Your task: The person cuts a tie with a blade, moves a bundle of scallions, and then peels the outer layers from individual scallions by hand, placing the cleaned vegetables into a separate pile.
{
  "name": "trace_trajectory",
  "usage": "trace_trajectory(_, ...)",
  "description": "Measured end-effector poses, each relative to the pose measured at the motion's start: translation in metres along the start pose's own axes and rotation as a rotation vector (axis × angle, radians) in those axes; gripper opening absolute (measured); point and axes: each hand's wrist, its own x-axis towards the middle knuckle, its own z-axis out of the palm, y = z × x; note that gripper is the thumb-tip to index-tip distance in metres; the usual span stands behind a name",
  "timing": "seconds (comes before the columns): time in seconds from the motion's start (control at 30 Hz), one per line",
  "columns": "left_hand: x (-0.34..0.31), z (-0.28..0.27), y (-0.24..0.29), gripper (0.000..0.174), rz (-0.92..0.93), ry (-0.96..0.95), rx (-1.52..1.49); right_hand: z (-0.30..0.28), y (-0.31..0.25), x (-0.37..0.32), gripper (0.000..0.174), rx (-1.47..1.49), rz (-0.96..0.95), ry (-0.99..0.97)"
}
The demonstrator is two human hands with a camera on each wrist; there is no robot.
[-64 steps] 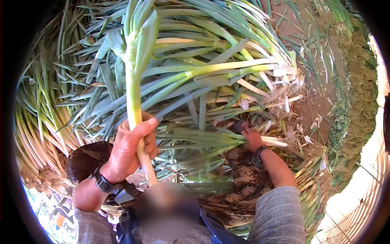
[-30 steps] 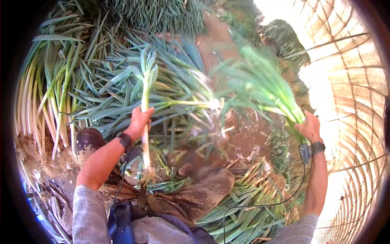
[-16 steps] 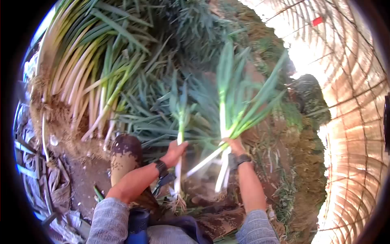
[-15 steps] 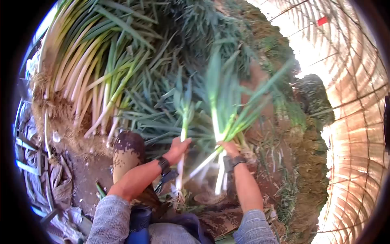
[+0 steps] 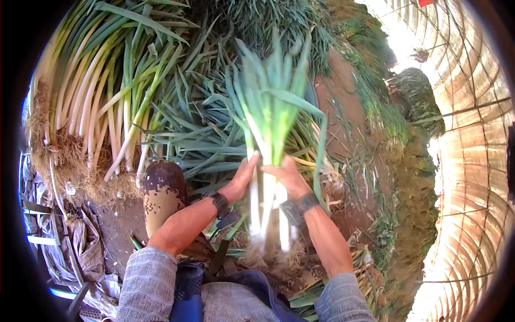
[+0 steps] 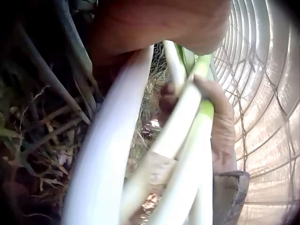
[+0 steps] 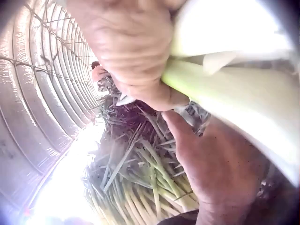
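My left hand [image 5: 241, 181] grips one green onion, its long white stem [image 6: 110, 140] running down below the hand in the left wrist view. Close beside it, my right hand [image 5: 291, 176] holds a bunch of several green onions [image 5: 276, 126], thumb and fingers around their stems. The leaves of both lots fan upward together, and the roots [image 5: 281, 257] hang blurred near my lap. In the right wrist view, the right hand [image 7: 136, 61] wraps the pale stems while the left hand [image 7: 215, 159] lies just below it. The left hand's fingers are partly hidden.
A heap of green onions [image 5: 102, 102] with rooty ends lies at the left, more leafy ones [image 5: 198, 129] in the middle. My camouflage-clad knee [image 5: 165, 185] stands left of centre. Bare soil [image 5: 338, 80] and a ribbed plastic wall [image 5: 466, 177] are on the right.
The right hand has picked up a bunch from the pile, swung it out to the right, then brought it back beside the left hand's green onion. The view has turned too.
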Motion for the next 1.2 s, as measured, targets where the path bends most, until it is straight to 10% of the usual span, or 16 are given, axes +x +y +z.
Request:
trace_trajectory(0.13,-0.004,0.002,0.006,0.056,0.049,-0.062,-0.213,0.021,0.021,0.006,0.070,-0.073,-0.068,-0.145)
trace_trajectory(0.27,0.013,-0.014,0.017,0.043,-0.014,0.139,-0.397,0.022,0.024,-0.035,0.071,-0.360,0.000,-0.193)
trace_trajectory(0.57,0.002,-0.018,0.048,0.047,-0.084,-0.192,-0.601,0.009,0.005,-0.059,0.050,0.042,0.088,-0.187)
trace_trajectory(0.7,-0.001,-0.010,0.046,0.046,-0.083,-0.139,-0.534,0.003,0.002,-0.045,0.045,-0.460,0.011,-0.139)
trace_trajectory(0.97,-0.004,0.003,0.067,0.029,0.009,-0.042,-0.518,0.012,-0.022,-0.128,0.031,-0.516,-0.241,-0.100)
trace_trajectory(1.03,0.004,-0.006,0.071,0.031,-0.017,-0.104,-0.517,0.012,-0.026,-0.149,0.024,-0.782,0.038,-0.234)
trace_trajectory(1.2,0.025,-0.025,0.070,0.029,0.034,0.012,-0.537,-0.014,-0.025,-0.220,0.022,-0.745,-0.017,-0.862)
